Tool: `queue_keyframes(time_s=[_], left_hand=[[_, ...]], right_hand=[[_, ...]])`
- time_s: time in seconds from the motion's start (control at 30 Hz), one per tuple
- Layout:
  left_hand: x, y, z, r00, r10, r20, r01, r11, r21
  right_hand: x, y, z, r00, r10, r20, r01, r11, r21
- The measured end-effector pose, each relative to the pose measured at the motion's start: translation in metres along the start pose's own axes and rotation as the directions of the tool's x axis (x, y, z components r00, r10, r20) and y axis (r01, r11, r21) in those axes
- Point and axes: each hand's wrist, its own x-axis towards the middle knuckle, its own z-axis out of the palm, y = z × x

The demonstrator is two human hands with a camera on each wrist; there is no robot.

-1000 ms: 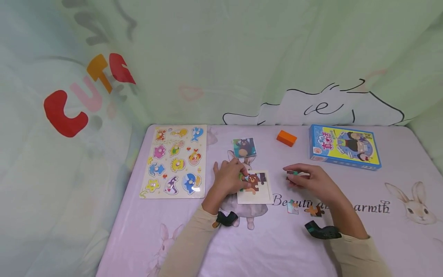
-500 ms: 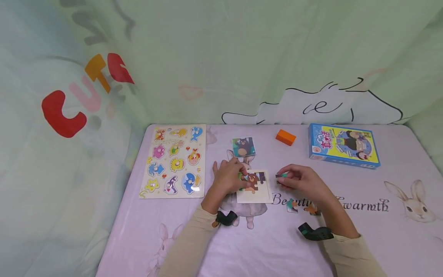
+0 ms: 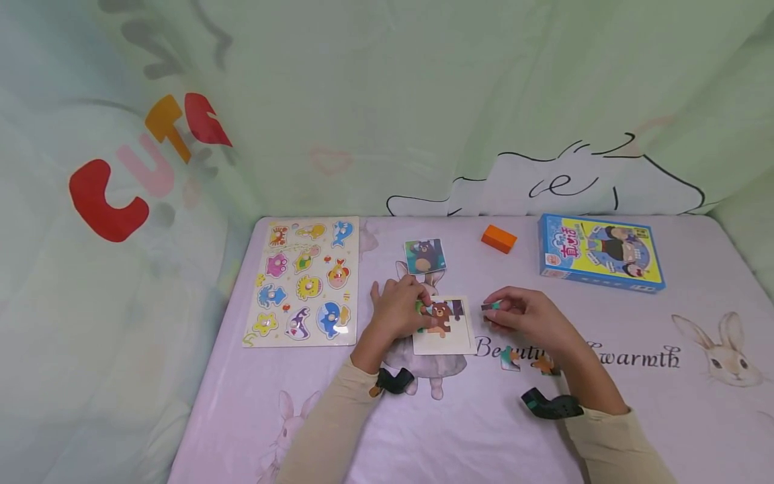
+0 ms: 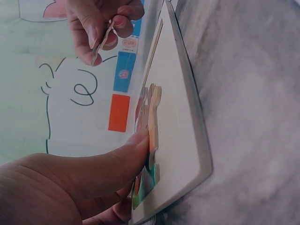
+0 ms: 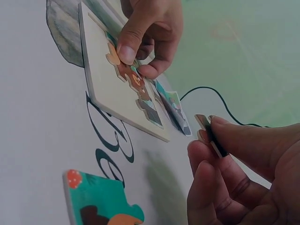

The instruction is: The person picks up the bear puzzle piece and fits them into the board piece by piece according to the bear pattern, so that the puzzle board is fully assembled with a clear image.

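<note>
A pale square puzzle board (image 3: 444,346) lies in the middle of the table, partly filled with bear-picture pieces. My left hand (image 3: 398,308) is over its left side, thumb and a bent finger pinching a brown bear puzzle piece (image 3: 441,313) set in the board. To the right of the board, my right hand (image 3: 532,316) pinches another jigsaw piece (image 5: 212,136) between thumb and fingers, raised above the cloth. This piece stands nearly edge-on in the right wrist view. Two loose pieces, one teal (image 3: 509,361) and one orange-brown (image 3: 546,366), lie nearer me, below the right hand.
Behind the board lies a bear picture card (image 3: 425,257). An orange block (image 3: 498,238) and a blue-yellow box (image 3: 601,254) stand at the back right. On the left is a knobbed sea-animal board (image 3: 302,282). A green curtain (image 3: 375,101) hangs behind the table.
My right hand has shifted left with its jigsaw piece, closer to the board, then held still. My left hand keeps its place on the board.
</note>
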Motion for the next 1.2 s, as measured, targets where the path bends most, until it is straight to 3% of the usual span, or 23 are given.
queue_keyframes(time_s=[1.2], left_hand=[[-0.0017,-0.0011,-0.002,1.0,0.019,0.001,-0.019,1.0,0.005]], right_hand=[[0.0028,0.008,0.0015,1.0,-0.013,0.01,0.013,1.0,-0.003]])
